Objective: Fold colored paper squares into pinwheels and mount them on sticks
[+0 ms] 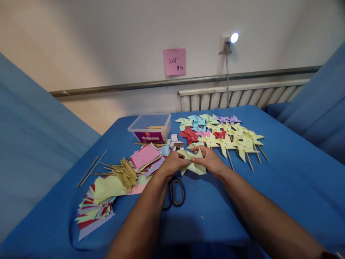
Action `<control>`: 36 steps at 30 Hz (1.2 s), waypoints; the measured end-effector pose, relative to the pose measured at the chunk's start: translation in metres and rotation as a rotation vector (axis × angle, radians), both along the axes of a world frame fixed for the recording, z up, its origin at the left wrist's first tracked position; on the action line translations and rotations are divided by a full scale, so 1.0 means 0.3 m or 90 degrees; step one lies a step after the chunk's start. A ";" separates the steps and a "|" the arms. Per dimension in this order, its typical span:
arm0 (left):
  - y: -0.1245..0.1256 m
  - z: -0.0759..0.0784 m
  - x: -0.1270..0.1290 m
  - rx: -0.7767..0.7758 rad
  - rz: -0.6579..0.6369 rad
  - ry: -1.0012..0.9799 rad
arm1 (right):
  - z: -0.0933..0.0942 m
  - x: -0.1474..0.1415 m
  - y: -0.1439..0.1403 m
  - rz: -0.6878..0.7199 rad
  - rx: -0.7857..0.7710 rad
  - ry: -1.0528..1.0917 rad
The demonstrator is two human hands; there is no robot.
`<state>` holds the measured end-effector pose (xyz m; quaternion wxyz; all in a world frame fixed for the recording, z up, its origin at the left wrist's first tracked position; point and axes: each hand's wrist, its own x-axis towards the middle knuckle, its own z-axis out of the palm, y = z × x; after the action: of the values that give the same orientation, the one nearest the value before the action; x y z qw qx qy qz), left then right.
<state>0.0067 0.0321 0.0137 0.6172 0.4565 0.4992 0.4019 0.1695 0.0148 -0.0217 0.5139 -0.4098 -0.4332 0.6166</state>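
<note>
Both of my hands grip one pale green folded paper pinwheel (pixel 194 162) just above the blue table (pixel 283 187). My left hand (pixel 172 163) pinches its left side, and my right hand (pixel 208 160) holds its right side with fingers curled over the centre. Black-handled scissors (pixel 174 192) lie on the cloth under my left wrist. Directly behind my hands is a spread of finished pinwheels (pixel 229 135) on wooden sticks, in yellow, red, blue and purple.
A pile of wooden sticks (pixel 124 172) rests on stacked coloured paper squares (pixel 99 205) at the left, with more paper (pixel 147 157) beside it. A clear plastic box (pixel 151 127) stands at the back. Two thin rods (pixel 91 169) lie far left. Blue cushions flank the table.
</note>
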 end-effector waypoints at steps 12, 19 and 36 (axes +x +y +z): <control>-0.054 -0.060 0.110 -0.120 0.066 -0.281 | -0.034 -0.083 0.008 -0.349 -0.012 0.217; -0.059 -0.059 0.120 -0.167 0.081 -0.359 | -0.027 -0.088 -0.004 -0.372 -0.014 0.240; -0.045 -0.034 0.111 -0.038 0.150 -0.276 | -0.042 -0.081 -0.021 -0.276 0.065 0.121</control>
<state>0.0399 0.0185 0.0034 0.6718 0.2796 0.4169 0.5447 0.1452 0.0084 -0.0342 0.6927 -0.4072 -0.3151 0.5050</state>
